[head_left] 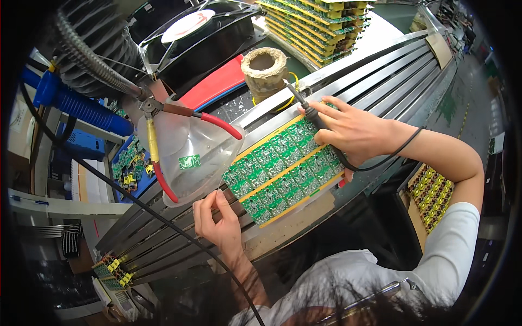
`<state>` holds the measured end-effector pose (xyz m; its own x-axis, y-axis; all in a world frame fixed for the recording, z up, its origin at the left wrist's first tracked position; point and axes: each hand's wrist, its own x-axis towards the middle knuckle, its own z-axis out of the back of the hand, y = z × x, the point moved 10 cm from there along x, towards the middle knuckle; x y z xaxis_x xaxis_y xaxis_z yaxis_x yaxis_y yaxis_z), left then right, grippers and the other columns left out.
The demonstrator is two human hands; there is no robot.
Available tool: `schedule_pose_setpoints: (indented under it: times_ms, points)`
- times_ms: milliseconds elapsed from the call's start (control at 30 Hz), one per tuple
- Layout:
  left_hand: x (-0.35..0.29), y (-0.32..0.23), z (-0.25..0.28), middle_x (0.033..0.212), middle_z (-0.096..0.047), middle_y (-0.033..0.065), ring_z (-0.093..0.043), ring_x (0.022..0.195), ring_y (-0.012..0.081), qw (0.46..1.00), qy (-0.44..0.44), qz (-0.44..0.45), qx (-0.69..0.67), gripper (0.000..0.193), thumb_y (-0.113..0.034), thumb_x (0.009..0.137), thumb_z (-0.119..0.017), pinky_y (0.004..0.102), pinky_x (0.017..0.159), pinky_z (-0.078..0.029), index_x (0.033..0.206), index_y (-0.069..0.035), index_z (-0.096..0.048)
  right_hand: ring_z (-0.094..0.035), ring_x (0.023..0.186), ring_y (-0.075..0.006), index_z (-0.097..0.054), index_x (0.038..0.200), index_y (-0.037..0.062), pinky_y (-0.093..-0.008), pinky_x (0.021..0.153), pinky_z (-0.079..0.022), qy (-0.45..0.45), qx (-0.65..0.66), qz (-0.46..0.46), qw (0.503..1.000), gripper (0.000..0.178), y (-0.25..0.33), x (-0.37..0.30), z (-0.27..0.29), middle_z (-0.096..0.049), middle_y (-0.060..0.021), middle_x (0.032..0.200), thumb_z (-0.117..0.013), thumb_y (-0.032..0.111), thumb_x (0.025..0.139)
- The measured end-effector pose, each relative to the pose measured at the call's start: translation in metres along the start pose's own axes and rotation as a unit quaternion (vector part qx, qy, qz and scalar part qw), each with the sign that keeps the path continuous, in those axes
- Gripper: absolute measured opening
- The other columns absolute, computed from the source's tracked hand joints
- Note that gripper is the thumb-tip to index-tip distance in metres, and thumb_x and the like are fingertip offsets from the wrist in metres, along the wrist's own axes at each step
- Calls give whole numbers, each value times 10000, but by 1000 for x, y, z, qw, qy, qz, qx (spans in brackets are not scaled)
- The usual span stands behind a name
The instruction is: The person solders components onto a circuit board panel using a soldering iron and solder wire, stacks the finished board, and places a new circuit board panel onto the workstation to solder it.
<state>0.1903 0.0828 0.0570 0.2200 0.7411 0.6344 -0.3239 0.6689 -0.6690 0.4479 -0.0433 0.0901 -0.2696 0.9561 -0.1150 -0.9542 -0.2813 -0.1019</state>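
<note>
In my right hand [353,130] is a soldering iron [311,113], its metal tip pointing up and away beside a rough tan roll. The hand is closed round the handle, over the right end of a green circuit board panel [283,171] with yellow edge strips. My left hand [220,223] is pinched closed just off the panel's left corner. A very fine strand, which looks like solder wire [219,189], rises from its fingertips. The panel lies slanted across metal rails [375,81].
Left of the panel, cutters [150,106] with red and yellow handles lie over a clear plastic sheet holding a small green board [189,161]. Behind stand the tan roll [265,70], a black fan [201,38] and stacked board panels [321,27]. A black cable [136,201] crosses the left side.
</note>
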Motion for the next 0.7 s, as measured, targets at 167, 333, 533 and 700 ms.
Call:
schedule_pose_setpoints:
  times_ms: [167,333,533,700]
  points:
    - [2,5,7,763,-617,33,-467,636,164,1000,-14,9,-13,45,1,907,-685,289,596,-418,935,-12,-717,-429,1396,-454,-552,1083,107,-592,1155,-303,-15,-41,14,999,560,8,2,17,-562,-274,1290,-800,279,611]
    - [2,20,15,744,-596,34,-456,622,170,999,-22,5,-34,38,-20,922,-679,296,583,-410,933,-11,-715,-414,1362,-494,-566,1049,107,-637,1167,-289,-77,-67,3,995,598,39,-28,81,-491,-310,1371,-819,312,548]
    - [4,26,27,736,-584,35,-449,615,178,999,-33,-13,-41,59,-50,942,-671,302,574,-397,935,-10,-714,-430,1346,-489,-523,1010,123,-635,1159,-295,-94,-113,-231,962,714,65,-152,129,-478,-312,1404,-895,365,451]
    - [5,15,15,737,-583,33,-446,612,179,998,-23,-9,-63,69,-62,949,-670,307,568,-388,930,-11,-711,-463,1310,-417,-474,1013,105,-525,1067,-389,-277,-60,-347,894,829,42,-245,169,-504,-226,1402,-959,374,396]
